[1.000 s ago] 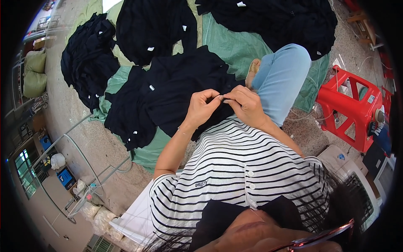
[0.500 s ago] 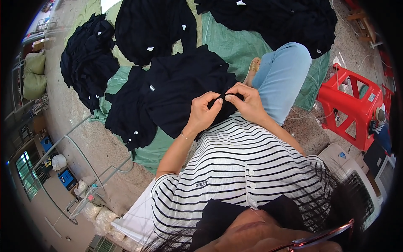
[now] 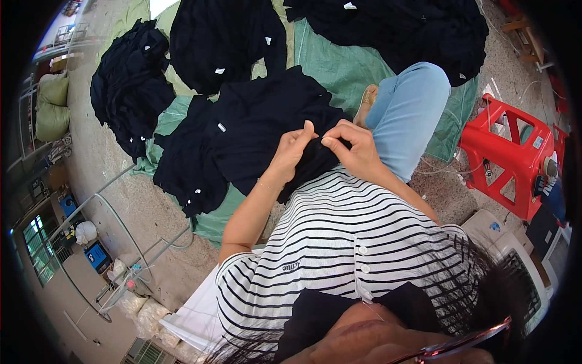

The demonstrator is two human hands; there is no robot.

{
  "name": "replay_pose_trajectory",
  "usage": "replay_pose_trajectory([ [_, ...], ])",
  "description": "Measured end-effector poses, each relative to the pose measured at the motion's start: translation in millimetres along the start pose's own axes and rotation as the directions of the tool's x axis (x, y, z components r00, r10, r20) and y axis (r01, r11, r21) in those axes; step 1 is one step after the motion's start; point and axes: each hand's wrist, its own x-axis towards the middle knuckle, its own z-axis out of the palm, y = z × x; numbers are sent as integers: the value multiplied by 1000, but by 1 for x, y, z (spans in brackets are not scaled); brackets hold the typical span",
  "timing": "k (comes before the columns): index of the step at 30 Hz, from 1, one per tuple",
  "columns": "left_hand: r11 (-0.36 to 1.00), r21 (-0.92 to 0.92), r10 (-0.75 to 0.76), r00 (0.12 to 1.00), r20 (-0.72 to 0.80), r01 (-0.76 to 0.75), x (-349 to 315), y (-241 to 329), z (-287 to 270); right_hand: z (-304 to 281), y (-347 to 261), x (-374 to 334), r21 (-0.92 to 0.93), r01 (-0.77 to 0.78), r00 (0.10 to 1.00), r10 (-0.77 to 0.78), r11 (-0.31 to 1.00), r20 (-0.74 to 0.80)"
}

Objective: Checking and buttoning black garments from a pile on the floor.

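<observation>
A dark navy knit garment (image 3: 260, 115) lies over my lap and spreads out ahead of me, with a small white tag on it. My right hand (image 3: 354, 145) pinches its near edge between thumb and bent index finger. Just left of it, my left hand (image 3: 292, 151) is closed on the same edge, its thumb lifted and its other fingers partly hidden by the cloth. The fingertips of both hands are close together. Whether anything small sits between them is too dark to make out.
Piles of dark garments lie at the far left (image 3: 130, 85), far middle (image 3: 227, 45) and far right (image 3: 400, 30) on green sheeting (image 3: 339, 54). A red plastic stool (image 3: 506, 151) stands at right. A metal tube frame (image 3: 115, 182) is at left, and my bent knee (image 3: 412, 109) rises right of my hands.
My left thumb has lifted off the cloth edge and now points up, and the left hand has turned slightly. My right hand still pinches the edge, nearly in the same place.
</observation>
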Motion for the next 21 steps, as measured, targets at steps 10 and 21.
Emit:
replay_pose_trajectory([
  [10, 943, -26, 333, 931, 148, -333, 4, 29, 23, -2, -14, -3, -298, 273, 961, -275, 915, 34],
  [21, 852, 332, 408, 911, 62, -405, -6, 30, 27, 5, -7, 1, -408, 365, 930, -345, 837, 125],
])
